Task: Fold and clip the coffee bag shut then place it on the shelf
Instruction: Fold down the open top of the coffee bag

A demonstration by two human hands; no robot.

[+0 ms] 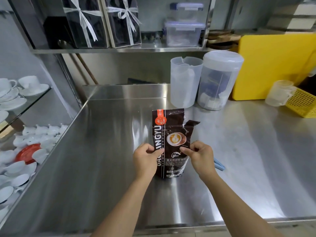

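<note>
My left hand [145, 159] is pinching the left edge of the coffee bag [172, 142], which is standing upright mid-worktop [102, 168], its torn top unfolded. My right hand [198, 155] is gripping the bag's right edge. A blue clip [219, 165] is lying just beyond my right wrist, toward the right edge.

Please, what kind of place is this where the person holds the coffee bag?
Probably a café or small commercial kitchen prep area: a stainless steel counter, many white cups and saucers stacked on the side shelves, and plastic pitchers near the coffee bag.
</note>
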